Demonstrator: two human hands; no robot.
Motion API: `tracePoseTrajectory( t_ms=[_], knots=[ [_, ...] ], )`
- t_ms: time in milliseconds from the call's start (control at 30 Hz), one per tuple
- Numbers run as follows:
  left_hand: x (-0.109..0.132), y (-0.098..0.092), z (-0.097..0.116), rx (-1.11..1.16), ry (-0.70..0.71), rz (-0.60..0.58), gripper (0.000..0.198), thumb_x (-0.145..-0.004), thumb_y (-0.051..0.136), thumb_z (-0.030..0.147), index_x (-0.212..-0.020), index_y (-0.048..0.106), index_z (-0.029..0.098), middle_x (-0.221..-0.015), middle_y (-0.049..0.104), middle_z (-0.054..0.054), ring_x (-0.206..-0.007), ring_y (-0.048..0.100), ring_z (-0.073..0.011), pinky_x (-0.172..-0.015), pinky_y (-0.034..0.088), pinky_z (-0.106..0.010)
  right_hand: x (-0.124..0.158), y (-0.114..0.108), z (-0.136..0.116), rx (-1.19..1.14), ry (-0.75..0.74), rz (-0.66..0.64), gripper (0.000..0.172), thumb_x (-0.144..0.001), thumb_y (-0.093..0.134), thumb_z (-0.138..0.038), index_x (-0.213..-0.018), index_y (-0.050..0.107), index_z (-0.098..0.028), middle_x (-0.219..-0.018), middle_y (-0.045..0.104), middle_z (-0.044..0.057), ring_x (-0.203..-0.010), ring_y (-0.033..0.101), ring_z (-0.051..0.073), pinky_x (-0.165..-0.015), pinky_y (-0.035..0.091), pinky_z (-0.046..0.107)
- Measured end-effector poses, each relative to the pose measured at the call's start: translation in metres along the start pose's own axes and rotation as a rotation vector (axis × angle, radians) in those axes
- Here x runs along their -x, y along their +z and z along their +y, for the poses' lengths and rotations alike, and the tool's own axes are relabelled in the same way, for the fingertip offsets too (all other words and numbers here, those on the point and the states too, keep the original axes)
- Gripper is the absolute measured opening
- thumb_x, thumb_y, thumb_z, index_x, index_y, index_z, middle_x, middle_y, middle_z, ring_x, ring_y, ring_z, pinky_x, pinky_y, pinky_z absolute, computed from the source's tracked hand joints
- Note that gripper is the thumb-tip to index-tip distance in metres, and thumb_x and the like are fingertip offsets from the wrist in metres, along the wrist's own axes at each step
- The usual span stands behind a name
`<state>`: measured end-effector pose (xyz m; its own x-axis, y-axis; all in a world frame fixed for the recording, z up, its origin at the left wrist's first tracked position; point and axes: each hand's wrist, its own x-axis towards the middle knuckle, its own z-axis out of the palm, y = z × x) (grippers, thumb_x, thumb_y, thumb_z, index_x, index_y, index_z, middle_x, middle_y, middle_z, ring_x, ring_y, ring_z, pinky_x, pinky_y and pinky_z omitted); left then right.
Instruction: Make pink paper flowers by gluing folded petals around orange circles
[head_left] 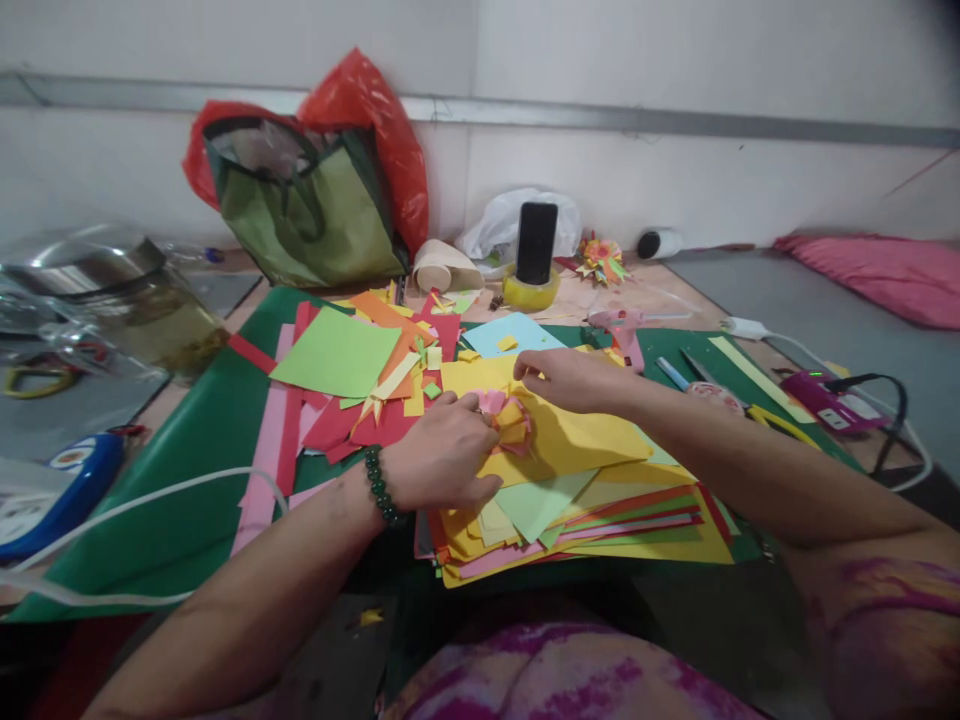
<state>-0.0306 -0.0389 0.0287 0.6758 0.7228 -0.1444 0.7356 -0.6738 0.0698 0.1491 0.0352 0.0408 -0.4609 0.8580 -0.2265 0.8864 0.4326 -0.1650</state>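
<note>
A pink and yellow paper flower (513,420) lies on a yellow paper sheet (592,430). My left hand (442,450), with a green bead bracelet at the wrist, grips the flower's left side; its thumb sticks out below, and some fingertips are hidden. Just above and right of the flower is my right hand (551,378), held over the sheet. Its fingers are curled together, and whatever is between them is too small to make out. Under the sheet sits a stack of coloured papers (600,530). To the left are a light green sheet (337,352) and many scraps.
A pink glue gun (626,330), a craft knife (697,368) and yellow-handled scissors (780,424) lie right. Behind are a phone (537,243) on yellow tape (531,290), another paper flower (602,260) and a green bag (315,220). A glass jar (165,320) stands left.
</note>
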Motion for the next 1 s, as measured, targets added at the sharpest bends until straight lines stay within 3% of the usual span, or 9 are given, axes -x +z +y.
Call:
tracePoseTrajectory(
  t_ms=[100,233,333,400,533,667,767,867,1000],
  knots=[
    [0.000,0.000,0.000,-0.037,-0.005,0.004,0.020,-0.079,0.059,0.036,-0.076,0.065,0.017,-0.084,0.070,-0.009,-0.093,0.056,-0.0265,-0.082,0.040,-0.040,-0.002,0.009,0.002,-0.073,-0.047,-0.068,0.033,-0.092,0.042,-0.022,-0.114,0.066,-0.020,-0.113,0.070,0.006,-0.098,0.062,0.019,-0.071,0.039,0.025],
    [-0.002,0.004,-0.003,-0.082,-0.005,0.045,0.011,-0.077,0.054,0.021,-0.076,0.063,0.017,-0.080,0.070,-0.010,-0.088,0.056,-0.0260,-0.074,0.039,-0.039,0.010,0.014,-0.004,-0.029,-0.080,-0.107,0.030,-0.090,0.043,-0.022,-0.086,0.072,-0.018,-0.091,0.074,0.006,-0.078,0.062,0.017,-0.059,0.034,0.026],
    [-0.004,0.007,-0.005,-0.117,-0.007,0.054,0.014,-0.076,0.050,0.013,-0.076,0.064,0.016,-0.085,0.070,-0.012,-0.090,0.056,-0.0259,-0.074,0.038,-0.039,0.027,0.013,-0.008,0.005,-0.101,-0.131,0.033,-0.091,0.043,-0.025,-0.077,0.072,-0.018,-0.082,0.073,0.006,-0.070,0.060,0.017,-0.056,0.030,0.027],
    [-0.005,0.008,-0.007,-0.124,-0.013,0.044,0.015,-0.077,0.049,0.010,-0.077,0.063,0.016,-0.088,0.070,-0.011,-0.092,0.056,-0.0253,-0.076,0.037,-0.038,0.037,0.010,-0.006,-0.013,-0.094,-0.097,0.032,-0.092,0.043,-0.027,-0.081,0.072,-0.019,-0.083,0.073,0.006,-0.071,0.061,0.017,-0.057,0.031,0.026],
    [-0.006,0.008,-0.008,-0.107,-0.030,0.047,0.016,-0.078,0.049,0.008,-0.080,0.063,0.016,-0.085,0.069,-0.010,-0.091,0.057,-0.0253,-0.076,0.038,-0.038,0.044,0.005,0.009,-0.093,-0.009,0.092,0.025,-0.090,0.048,-0.028,-0.100,0.070,-0.020,-0.086,0.072,0.004,-0.075,0.062,0.016,-0.061,0.035,0.025],
    [-0.007,0.008,-0.008,-0.099,-0.048,0.056,0.018,-0.077,0.048,0.007,-0.081,0.062,0.017,-0.083,0.069,-0.009,-0.087,0.057,-0.0247,-0.073,0.038,-0.037,0.034,0.010,0.020,-0.026,-0.013,0.049,0.047,-0.083,0.058,-0.028,-0.129,0.056,-0.021,-0.087,0.072,0.002,-0.076,0.064,0.018,-0.059,0.034,0.025],
    [-0.006,0.007,-0.007,-0.104,-0.045,0.059,0.018,-0.076,0.048,0.006,-0.077,0.062,0.018,-0.084,0.069,-0.009,-0.087,0.058,-0.0241,-0.073,0.039,-0.037,0.023,0.018,0.019,0.077,-0.042,0.023,0.039,-0.082,0.059,-0.030,-0.119,0.063,-0.020,-0.096,0.073,0.006,-0.085,0.066,0.021,-0.058,0.032,0.026],
    [-0.006,0.007,-0.005,-0.106,-0.042,0.051,0.016,-0.074,0.051,0.007,-0.077,0.063,0.017,-0.085,0.070,-0.009,-0.088,0.058,-0.0249,-0.073,0.039,-0.037,0.013,0.021,0.020,0.182,-0.051,0.107,0.024,-0.083,0.054,-0.025,-0.099,0.070,-0.018,-0.103,0.073,0.007,-0.089,0.066,0.023,-0.058,0.031,0.028],
    [-0.007,0.006,-0.005,-0.085,-0.066,0.006,0.017,-0.074,0.051,0.006,-0.078,0.064,0.016,-0.087,0.069,-0.010,-0.090,0.057,-0.0259,-0.074,0.040,-0.039,0.007,0.012,0.032,0.213,0.008,0.254,0.025,-0.085,0.049,-0.023,-0.095,0.072,-0.020,-0.102,0.073,0.006,-0.088,0.067,0.022,-0.060,0.035,0.028]
  ],
)
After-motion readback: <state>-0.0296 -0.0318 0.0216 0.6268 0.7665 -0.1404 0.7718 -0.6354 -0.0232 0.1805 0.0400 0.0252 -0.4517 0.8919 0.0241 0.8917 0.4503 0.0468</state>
